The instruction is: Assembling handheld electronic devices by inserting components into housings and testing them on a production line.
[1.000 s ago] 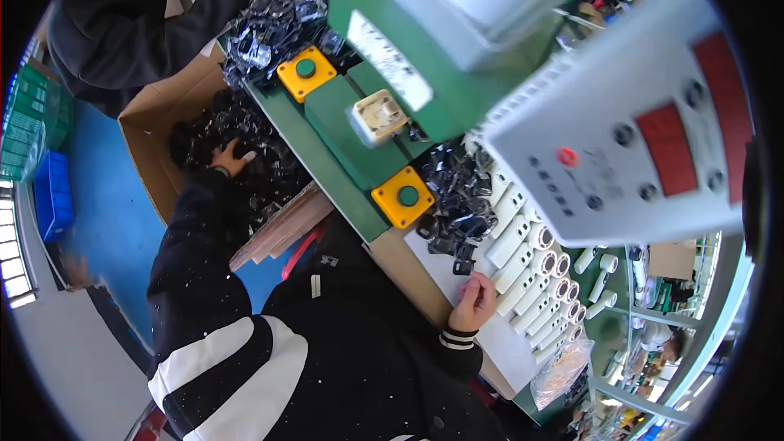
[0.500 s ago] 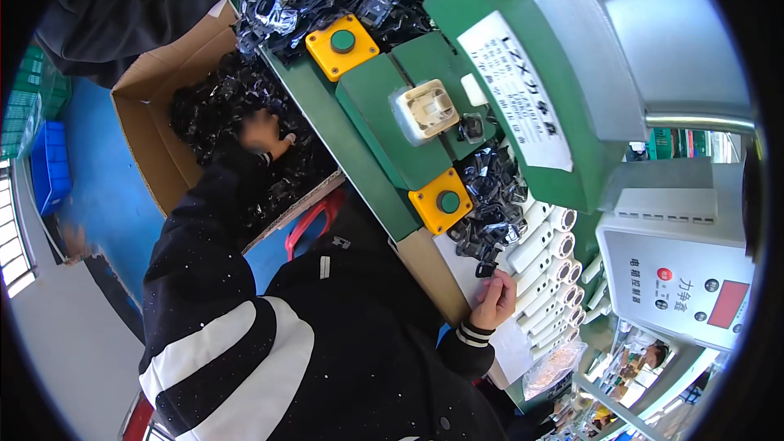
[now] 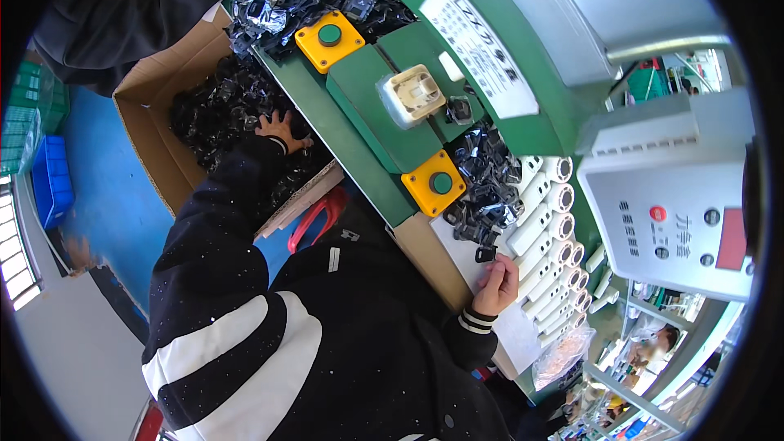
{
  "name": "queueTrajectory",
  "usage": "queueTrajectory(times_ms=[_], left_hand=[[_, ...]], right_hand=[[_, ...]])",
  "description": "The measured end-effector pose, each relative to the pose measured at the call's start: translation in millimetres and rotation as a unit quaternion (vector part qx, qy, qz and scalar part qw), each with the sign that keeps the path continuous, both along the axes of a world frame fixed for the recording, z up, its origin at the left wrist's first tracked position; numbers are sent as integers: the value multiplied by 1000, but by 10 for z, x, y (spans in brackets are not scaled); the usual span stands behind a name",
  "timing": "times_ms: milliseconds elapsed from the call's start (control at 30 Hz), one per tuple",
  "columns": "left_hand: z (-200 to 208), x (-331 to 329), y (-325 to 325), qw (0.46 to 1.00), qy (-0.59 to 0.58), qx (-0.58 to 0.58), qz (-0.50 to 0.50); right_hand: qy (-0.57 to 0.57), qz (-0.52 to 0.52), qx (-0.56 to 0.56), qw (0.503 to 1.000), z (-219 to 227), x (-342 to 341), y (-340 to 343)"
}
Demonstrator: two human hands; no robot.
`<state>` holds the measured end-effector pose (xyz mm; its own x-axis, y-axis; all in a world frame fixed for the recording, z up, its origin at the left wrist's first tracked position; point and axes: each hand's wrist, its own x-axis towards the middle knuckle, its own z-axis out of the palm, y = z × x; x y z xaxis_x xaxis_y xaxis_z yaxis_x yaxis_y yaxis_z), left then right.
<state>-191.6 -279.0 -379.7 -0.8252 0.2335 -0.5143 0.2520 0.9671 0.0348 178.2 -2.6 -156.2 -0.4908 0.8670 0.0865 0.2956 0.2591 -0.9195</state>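
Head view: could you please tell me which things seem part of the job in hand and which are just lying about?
Apparently in use: black parts, left hand among them; carton; small black part by right hand.
Apparently lying about: blue bin; green crates; plastic bag.

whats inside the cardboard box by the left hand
The cardboard box holds a heap of small black parts, with the left hand on them, fingers spread. The heap hides the box's bottom, and the black sleeve covers some parts.
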Motion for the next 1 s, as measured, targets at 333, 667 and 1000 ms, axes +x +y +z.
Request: queueTrajectory(times_ms=[333, 667, 1000], left_hand=[[-227, -24, -335, 985, -121, 124, -11], [-1171, -197, -553, 948, -124, 258, -141], [-302, 13, 157, 939, -170, 145, -260]], right_hand=[[37, -6, -24, 999, 35, -11, -28], [73, -3, -66, 995, 61, 66, -19], [68, 14, -33, 997, -109, 206, -37]])
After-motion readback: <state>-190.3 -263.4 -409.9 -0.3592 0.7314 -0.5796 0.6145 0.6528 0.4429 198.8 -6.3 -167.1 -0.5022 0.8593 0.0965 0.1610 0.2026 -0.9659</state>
